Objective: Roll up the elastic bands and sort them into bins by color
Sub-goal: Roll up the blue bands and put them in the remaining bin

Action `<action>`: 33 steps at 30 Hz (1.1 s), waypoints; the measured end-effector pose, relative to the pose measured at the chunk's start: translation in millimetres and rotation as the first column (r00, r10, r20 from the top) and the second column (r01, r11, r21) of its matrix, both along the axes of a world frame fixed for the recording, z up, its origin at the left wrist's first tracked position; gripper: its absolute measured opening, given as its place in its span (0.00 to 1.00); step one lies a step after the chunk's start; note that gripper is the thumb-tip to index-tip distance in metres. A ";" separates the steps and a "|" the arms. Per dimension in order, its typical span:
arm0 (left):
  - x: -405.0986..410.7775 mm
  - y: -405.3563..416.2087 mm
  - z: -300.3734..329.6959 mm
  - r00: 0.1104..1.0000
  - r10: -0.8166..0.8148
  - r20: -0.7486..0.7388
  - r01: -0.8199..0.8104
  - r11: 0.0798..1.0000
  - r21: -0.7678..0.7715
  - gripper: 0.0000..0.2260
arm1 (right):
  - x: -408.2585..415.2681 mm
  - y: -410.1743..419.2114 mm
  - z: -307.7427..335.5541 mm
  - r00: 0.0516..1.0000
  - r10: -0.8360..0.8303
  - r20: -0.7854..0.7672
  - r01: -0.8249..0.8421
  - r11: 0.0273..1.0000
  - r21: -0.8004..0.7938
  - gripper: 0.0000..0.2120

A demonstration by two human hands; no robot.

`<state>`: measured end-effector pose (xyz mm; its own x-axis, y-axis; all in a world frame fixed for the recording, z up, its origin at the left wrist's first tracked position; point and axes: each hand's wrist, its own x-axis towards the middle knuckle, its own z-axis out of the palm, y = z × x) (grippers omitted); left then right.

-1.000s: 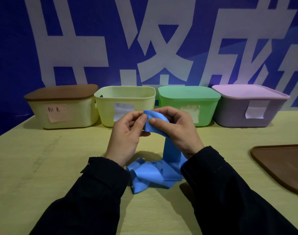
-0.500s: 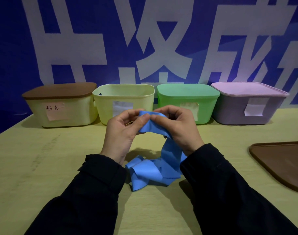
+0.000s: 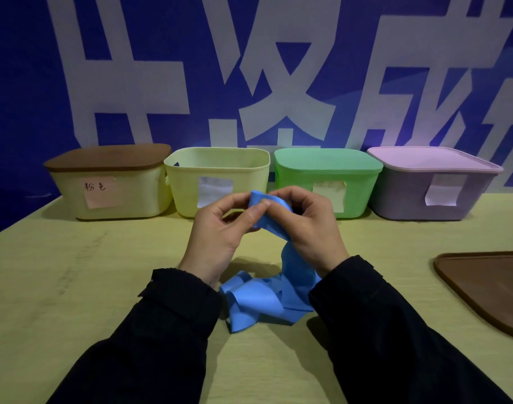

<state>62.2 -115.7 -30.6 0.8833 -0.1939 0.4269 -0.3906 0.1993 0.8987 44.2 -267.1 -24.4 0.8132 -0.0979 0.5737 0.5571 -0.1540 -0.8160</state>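
A blue wall with big white characters stands behind a yellow-green table (image 3: 74, 287), and four bins line its far edge, beyond the hands. The left hand (image 3: 217, 228) and right hand (image 3: 310, 228) meet above the table, each pinching the top end of a blue band (image 3: 267, 298) between thumb and fingertips. The band's end is folded over where the thumbs touch it; the rest hangs down between the wrists and lies crumpled on the table just below them.

The step in hand looks like starting the roll. It goes best if the first turn is tight and square: edges lined up, thumbs pressing the fold flat while the fingertips turn it over. The loose heap below is twisted, so the tail should be fed up slowly and smoothed with each turn, or the roll will cone and slip apart.

Straight ahead of the left hand sits the open bin (image 3: 217, 182), the only one without a lid. To its left is a bin with a brown lid (image 3: 109, 182); ahead of the right hand is a green bin (image 3: 328, 182), and further right a purple bin (image 3: 436, 188), both lidded. A loose brown lid (image 3: 488, 287) lies well right of the right hand. The labels are too dim to read for colour, so the target bin is uncertain.
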 end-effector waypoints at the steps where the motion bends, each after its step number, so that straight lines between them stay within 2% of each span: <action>1: 0.8 0.5 0.2 1.000 -0.009 -0.006 0.009 1.000 -0.025 0.14 | 0.5 -1.7 0.7 1.000 0.025 -0.013 -0.025 1.000 0.004 0.03; 4: 0.7 -1.0 0.9 0.999 -0.032 -0.027 0.029 0.996 -0.088 0.14 | 2.3 -7.4 2.0 0.997 0.069 -0.030 -0.069 0.998 0.000 0.03; 8: 0.3 -1.0 -0.4 0.996 -0.079 -0.043 0.075 0.994 -0.085 0.09 | 3.0 -5.7 -0.4 1.000 -0.001 0.030 0.002 1.000 -0.021 0.03; 12: 1.7 1.5 1.3 0.998 -0.068 -0.018 0.067 0.996 -0.051 0.16 | 2.3 -5.4 0.1 0.999 0.008 0.035 -0.006 0.998 -0.068 0.04; 15: 4.9 4.1 1.3 0.999 -0.039 -0.013 0.037 0.994 -0.106 0.13 | 2.0 -9.3 2.9 0.997 0.074 -0.023 -0.075 0.996 -0.040 0.04; 18: 5.0 4.5 0.3 0.999 -0.048 0.001 0.048 0.995 -0.089 0.09 | 2.4 -9.3 2.3 1.000 0.012 0.004 -0.011 0.996 -0.092 0.05; 22: 2.0 3.0 0.2 0.997 -0.062 0.037 0.063 0.998 -0.029 0.10 | 1.9 -6.6 -0.6 0.995 -0.053 0.082 0.067 0.981 -0.182 0.05; 24: 1.0 2.5 1.6 0.998 -0.051 0.042 0.053 0.998 -0.036 0.14 | 2.1 -6.7 -0.1 0.995 -0.053 0.084 0.067 0.982 -0.179 0.06; 29: 2.3 3.0 1.7 0.996 -0.082 0.021 0.084 0.989 -0.124 0.11 | -0.2 -10.3 5.5 1.000 0.007 0.019 -0.004 0.991 -0.135 0.08; 33: -0.5 1.4 0.8 0.992 -0.125 0.000 0.125 0.985 -0.116 0.10 | -0.7 -9.3 4.1 0.993 -0.081 0.087 0.096 0.978 -0.183 0.08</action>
